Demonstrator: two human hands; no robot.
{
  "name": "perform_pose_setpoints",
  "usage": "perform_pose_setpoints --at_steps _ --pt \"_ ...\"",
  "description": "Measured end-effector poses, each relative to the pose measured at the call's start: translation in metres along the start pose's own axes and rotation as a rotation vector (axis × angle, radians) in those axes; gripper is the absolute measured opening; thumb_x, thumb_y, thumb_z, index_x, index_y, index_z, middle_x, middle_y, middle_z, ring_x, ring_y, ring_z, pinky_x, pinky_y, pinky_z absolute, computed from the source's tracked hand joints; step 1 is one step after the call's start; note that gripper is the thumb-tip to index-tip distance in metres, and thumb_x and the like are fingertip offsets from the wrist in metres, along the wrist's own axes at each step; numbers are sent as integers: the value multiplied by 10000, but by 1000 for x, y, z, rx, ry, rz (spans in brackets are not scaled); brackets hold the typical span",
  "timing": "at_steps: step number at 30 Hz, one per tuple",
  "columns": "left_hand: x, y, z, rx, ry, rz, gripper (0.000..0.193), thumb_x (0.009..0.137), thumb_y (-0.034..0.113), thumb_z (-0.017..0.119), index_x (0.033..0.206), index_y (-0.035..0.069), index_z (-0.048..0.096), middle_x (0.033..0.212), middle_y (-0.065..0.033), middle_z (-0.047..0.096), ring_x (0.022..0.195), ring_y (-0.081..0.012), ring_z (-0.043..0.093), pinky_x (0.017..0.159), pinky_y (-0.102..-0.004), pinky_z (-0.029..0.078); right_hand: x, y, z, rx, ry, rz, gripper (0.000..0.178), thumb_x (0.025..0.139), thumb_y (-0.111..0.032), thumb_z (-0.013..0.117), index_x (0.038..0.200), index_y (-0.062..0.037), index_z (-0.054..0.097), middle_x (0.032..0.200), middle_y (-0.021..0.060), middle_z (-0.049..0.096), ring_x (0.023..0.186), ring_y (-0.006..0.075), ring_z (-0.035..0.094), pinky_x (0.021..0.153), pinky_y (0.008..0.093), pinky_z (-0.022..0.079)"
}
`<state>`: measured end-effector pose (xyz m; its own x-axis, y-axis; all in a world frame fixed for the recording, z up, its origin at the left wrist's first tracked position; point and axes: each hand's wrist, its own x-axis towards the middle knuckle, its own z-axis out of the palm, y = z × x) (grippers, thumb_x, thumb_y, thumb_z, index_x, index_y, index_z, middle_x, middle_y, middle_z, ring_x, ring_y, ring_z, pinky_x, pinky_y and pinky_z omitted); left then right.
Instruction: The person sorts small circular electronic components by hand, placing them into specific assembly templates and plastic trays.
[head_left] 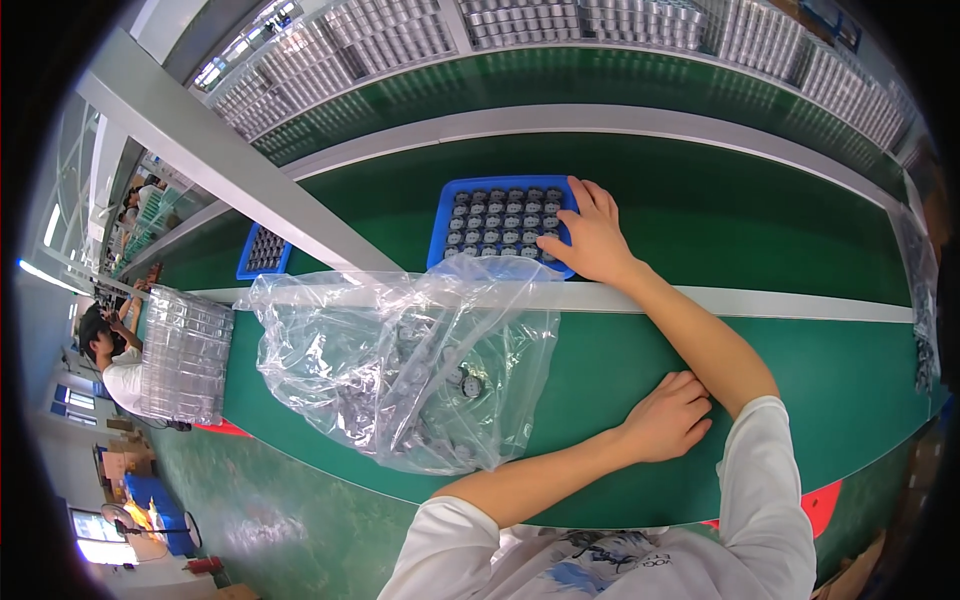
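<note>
A blue tray [436,232] filled with rows of small round grey-and-black parts [494,222] sits on the green surface beyond the pale rail. My right hand [596,236] grips its right side, fingers at the far corner and thumb over the edge near the parts. Closer to me, my left hand [668,416] rests on the green bench below my right forearm, its fingers curled in and nothing visible in them. A clear plastic bag [350,370] lies left of it, with a loose round part [472,385] showing; more parts inside are blurred by the film.
A slanted grey post [240,160] crosses at the left, with a second blue tray [264,252] beyond it. Stacked clear plastic trays [188,355] stand at the bench's left end, near another person [120,370]. Silvery stacks [590,25] line the far shelf.
</note>
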<state>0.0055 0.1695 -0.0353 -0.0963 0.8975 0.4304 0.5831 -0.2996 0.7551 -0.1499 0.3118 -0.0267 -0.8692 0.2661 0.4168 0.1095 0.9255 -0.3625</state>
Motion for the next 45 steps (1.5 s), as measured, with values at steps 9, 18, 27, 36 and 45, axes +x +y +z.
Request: perform_pose_setpoints --at_steps 9,18,27,36,45 --pt "1 -2 -3 7 -5 11 195 806 133 706 919 -20 662 1143 -138 585 1157 -322 494 969 -428 411 0 -9 7 -60 -19 -64 522 811 -441 706 1026 35 724 1483 280 376 1408 416 278 1154 544 211" --pt "-1 -2 -5 -5 -1 3 184 804 127 703 908 -19 662 1129 -143 585 1156 -329 494 971 -435 410 3 -15 12 -4 -28 -93 516 816 -438 708 1045 24 724 1481 278 383 1403 422 279 1146 538 232" --pt "-4 -5 -7 -12 -9 -10 185 811 128 700 919 -19 668 1139 -143 587 1168 -331 492 990 -442 405 1 -20 15 111 16 -139 462 821 -386 744 1163 -79 696 1516 235 342 1391 415 290 1141 522 256" --pt "-1 -5 -4 -21 7 -18 194 809 128 702 923 -25 668 1145 -141 587 1177 -336 490 996 -444 408 2 -25 12 180 -106 -229 370 842 -352 737 1118 -106 731 1536 230 307 1401 436 243 1148 530 247" --pt "-1 -5 -2 22 -15 -35 191 831 148 675 927 -13 640 1151 -147 574 1204 -345 474 1018 -462 396 6 -25 14 237 -120 -306 527 858 -389 711 1309 -134 618 1539 227 304 1397 442 255 1143 538 259"
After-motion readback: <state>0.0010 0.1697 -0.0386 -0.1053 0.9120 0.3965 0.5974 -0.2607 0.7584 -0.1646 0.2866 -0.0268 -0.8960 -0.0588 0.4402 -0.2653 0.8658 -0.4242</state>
